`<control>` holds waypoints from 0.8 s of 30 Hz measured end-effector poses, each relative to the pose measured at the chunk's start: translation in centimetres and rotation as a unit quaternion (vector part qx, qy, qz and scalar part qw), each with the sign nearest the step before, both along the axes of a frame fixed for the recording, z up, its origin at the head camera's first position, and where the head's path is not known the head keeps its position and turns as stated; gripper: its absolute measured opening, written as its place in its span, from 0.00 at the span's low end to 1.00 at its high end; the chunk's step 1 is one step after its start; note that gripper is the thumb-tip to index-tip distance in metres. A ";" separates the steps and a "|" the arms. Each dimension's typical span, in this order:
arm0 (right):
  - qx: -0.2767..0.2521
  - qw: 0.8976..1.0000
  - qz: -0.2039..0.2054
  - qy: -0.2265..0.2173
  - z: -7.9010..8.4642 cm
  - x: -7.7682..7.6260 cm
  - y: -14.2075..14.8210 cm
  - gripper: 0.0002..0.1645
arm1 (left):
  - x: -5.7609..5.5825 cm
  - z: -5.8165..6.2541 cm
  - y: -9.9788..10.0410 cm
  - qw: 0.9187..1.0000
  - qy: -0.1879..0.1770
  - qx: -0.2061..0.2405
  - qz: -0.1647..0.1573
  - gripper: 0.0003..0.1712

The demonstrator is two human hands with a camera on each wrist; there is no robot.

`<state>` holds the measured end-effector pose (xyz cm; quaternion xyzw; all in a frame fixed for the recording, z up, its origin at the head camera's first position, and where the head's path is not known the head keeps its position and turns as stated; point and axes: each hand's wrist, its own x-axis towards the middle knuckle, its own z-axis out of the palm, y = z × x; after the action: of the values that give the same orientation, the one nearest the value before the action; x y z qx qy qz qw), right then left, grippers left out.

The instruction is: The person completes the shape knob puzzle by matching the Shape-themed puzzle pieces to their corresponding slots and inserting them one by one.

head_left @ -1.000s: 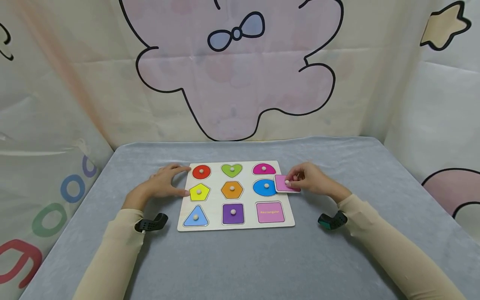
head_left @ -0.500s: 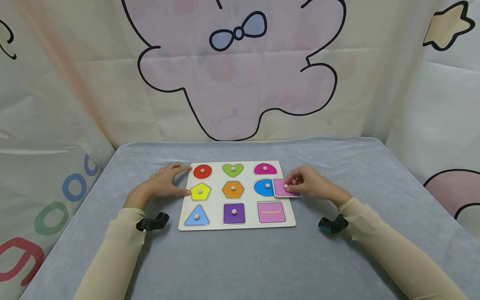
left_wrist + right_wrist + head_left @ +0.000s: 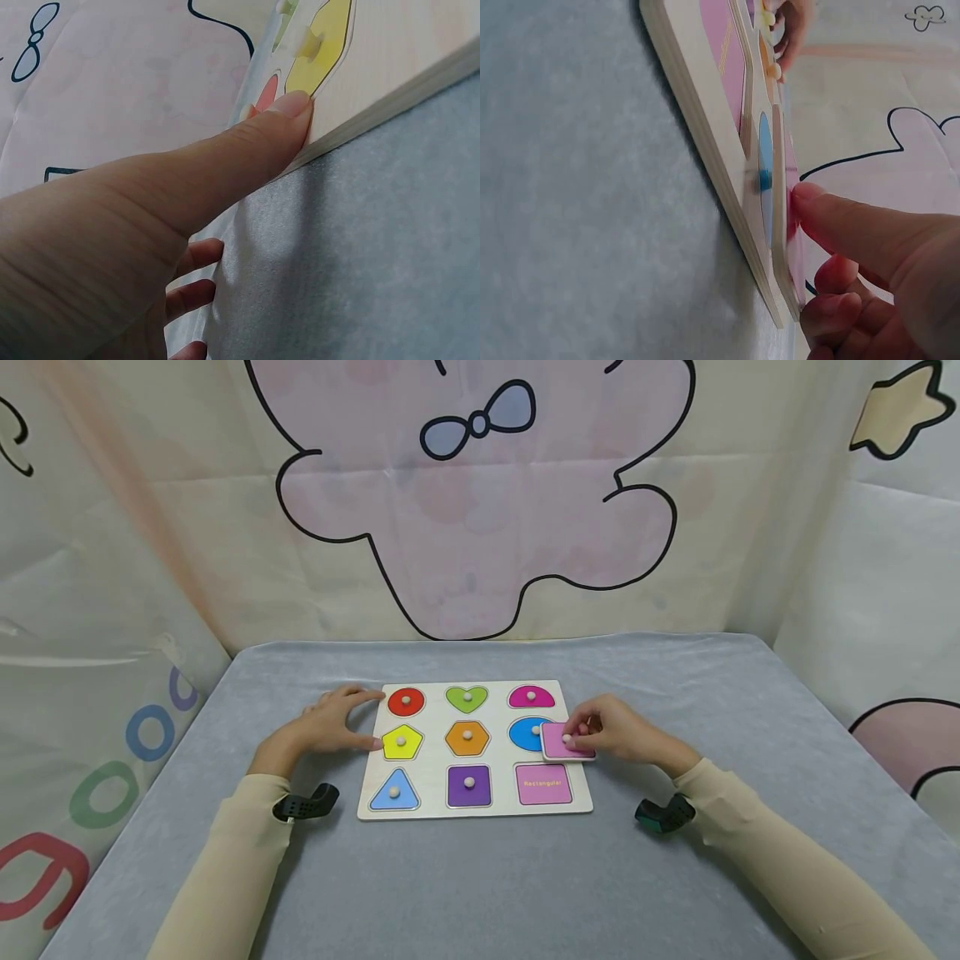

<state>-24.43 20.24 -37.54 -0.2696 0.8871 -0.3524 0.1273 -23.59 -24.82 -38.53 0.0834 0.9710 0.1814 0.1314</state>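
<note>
A pale wooden peg puzzle board [image 3: 499, 770] lies on the table. My right hand [image 3: 618, 733] pinches the small knob of a pink rectangular puzzle piece [image 3: 553, 744], which overlaps the blue oval piece [image 3: 523, 734] and the board's right edge. In the right wrist view, the held piece [image 3: 779, 202] stands just over the board's surface. Below it in the head view is the pink rectangular recess [image 3: 543, 787], marked with a word. My left hand [image 3: 324, 728] rests at the board's left edge, its thumb [image 3: 262, 139] on the rim near the yellow pentagon piece [image 3: 402, 750].
Other knobbed pieces sit in the board: a red circle [image 3: 406, 707], green heart [image 3: 467, 703], magenta half circle [image 3: 531, 702], orange hexagon [image 3: 467, 747], blue triangle [image 3: 393, 803] and purple square [image 3: 468, 795]. Grey cloth [image 3: 480, 893] covers the table. Printed curtains [image 3: 480, 510] hang behind.
My right hand has carried the pink rectangular piece slightly left and nearer the front, toward the pink recess. My left hand has stayed at the board's left edge.
</note>
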 end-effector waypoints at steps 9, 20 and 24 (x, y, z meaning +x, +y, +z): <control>-0.002 1.000 0.005 -0.009 -0.1 0.4 -0.5 0.04 | 0.0 0.0 0.0 1.000 -0.001 0.000 0.000 0.53; 0.002 1.000 0.011 -0.016 -0.2 1.2 -1.0 0.04 | 0.0 -0.1 -0.1 1.000 0.001 0.008 -0.004 0.52; 0.001 1.000 0.012 -0.013 -0.2 1.4 -1.1 0.04 | 0.0 0.0 -0.1 1.000 0.000 0.008 -0.002 0.52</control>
<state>-23.01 19.14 -37.72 -0.2751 0.8826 -0.3533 0.1431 -23.58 -24.89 -38.50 0.0861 0.9693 0.1892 0.1312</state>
